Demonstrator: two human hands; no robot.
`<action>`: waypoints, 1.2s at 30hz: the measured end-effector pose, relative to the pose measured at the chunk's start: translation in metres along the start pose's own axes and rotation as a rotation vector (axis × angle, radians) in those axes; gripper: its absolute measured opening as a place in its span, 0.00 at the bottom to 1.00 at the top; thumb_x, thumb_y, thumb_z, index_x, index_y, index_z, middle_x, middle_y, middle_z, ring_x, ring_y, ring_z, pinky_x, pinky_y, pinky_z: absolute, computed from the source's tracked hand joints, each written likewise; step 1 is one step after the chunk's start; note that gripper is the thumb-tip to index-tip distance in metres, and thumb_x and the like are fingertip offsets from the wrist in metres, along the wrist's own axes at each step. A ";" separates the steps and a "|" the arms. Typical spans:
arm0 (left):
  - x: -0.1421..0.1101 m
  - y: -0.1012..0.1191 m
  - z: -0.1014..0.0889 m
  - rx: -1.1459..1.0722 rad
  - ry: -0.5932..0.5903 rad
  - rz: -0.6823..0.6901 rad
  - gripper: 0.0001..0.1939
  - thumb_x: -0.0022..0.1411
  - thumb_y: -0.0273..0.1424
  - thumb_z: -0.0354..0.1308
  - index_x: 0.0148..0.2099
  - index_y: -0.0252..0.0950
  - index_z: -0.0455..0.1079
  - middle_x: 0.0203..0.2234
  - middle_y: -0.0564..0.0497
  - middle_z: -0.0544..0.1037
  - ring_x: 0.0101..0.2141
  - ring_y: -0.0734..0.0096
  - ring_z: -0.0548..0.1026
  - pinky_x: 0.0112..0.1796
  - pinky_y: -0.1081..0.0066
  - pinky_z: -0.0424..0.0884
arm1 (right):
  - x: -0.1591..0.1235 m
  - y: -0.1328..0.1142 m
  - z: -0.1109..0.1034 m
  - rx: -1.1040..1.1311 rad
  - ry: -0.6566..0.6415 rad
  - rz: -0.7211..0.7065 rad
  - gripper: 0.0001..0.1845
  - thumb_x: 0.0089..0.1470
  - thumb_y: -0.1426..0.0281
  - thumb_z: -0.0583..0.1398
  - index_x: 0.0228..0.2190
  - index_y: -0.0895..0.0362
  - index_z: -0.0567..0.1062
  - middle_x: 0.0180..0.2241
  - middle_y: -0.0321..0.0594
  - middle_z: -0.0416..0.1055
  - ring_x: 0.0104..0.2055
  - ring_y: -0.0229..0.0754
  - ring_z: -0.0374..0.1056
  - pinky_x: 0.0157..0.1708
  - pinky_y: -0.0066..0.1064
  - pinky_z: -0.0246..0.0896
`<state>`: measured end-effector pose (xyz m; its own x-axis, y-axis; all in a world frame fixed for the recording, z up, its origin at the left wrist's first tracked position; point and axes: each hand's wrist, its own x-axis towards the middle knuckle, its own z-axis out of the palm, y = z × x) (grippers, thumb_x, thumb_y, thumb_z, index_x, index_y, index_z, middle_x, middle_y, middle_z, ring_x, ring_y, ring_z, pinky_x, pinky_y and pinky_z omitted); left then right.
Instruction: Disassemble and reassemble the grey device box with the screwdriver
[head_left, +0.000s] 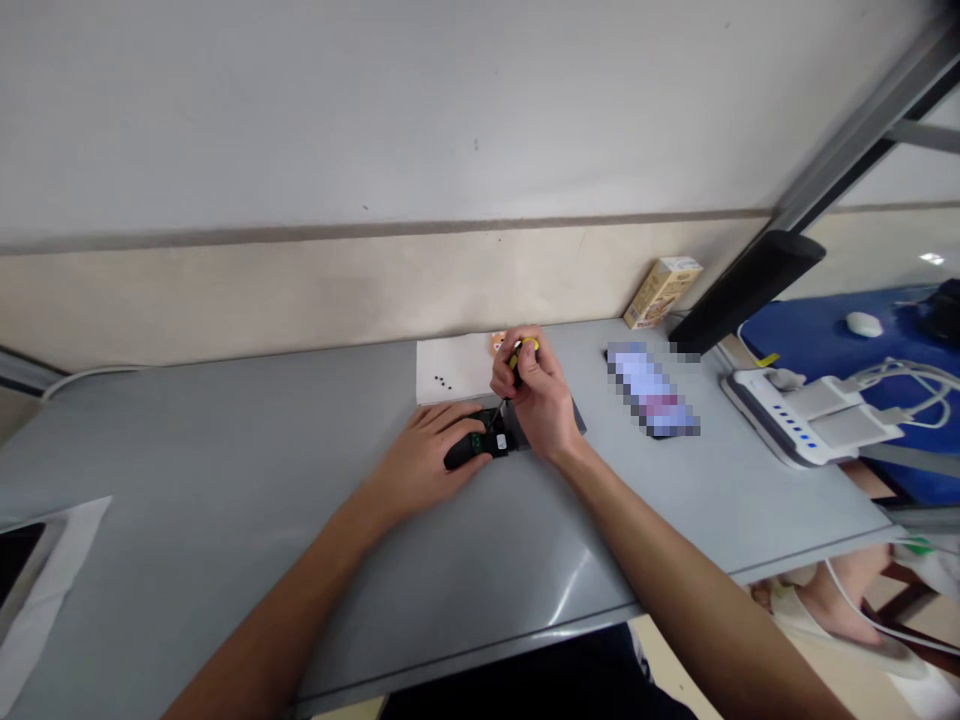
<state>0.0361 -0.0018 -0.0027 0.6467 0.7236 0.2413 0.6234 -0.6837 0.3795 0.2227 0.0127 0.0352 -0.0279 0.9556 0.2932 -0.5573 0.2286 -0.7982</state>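
On the grey table, my left hand (424,460) is closed around a small black device (461,452) with a green circuit board showing in it. My right hand (547,405) grips a screwdriver (515,362) with a black and yellow handle. Its thin shaft points down into the device, though I cannot make out exactly where the tip touches. A dark grey flat piece (579,418) lies under my right hand, mostly hidden. Just beyond my hands, several tiny dark screws (442,383) rest on a white sheet of paper (465,358).
To the right lie a blurred-out phone (651,390) and a white power strip (795,420) with plugs and cables. A small carton (661,292) and a black upright object (750,290) stand against the wall. A person's foot (832,605) shows below the table.
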 end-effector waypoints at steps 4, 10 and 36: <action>0.000 0.000 0.000 0.003 -0.003 -0.005 0.12 0.70 0.38 0.59 0.53 0.45 0.74 0.61 0.50 0.74 0.60 0.57 0.71 0.60 0.53 0.66 | 0.000 -0.001 0.000 0.037 0.024 0.025 0.13 0.66 0.55 0.57 0.37 0.48 0.63 0.24 0.29 0.53 0.23 0.36 0.47 0.25 0.29 0.47; 0.001 -0.001 -0.001 -0.005 0.004 0.023 0.14 0.70 0.36 0.59 0.57 0.46 0.73 0.59 0.51 0.76 0.59 0.58 0.71 0.60 0.53 0.66 | 0.007 -0.003 -0.012 0.054 0.023 0.022 0.13 0.66 0.57 0.57 0.33 0.52 0.66 0.32 0.37 0.64 0.32 0.38 0.63 0.34 0.32 0.61; 0.000 -0.001 0.000 0.009 0.020 0.034 0.12 0.71 0.40 0.58 0.53 0.46 0.76 0.59 0.50 0.76 0.60 0.58 0.71 0.60 0.52 0.65 | 0.010 -0.007 -0.006 -0.016 -0.036 0.094 0.24 0.64 0.44 0.54 0.34 0.51 0.69 0.28 0.36 0.61 0.28 0.40 0.58 0.31 0.33 0.60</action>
<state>0.0351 -0.0011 -0.0032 0.6588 0.7015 0.2717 0.6053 -0.7088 0.3623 0.2317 0.0212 0.0405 -0.1095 0.9658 0.2349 -0.5374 0.1413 -0.8314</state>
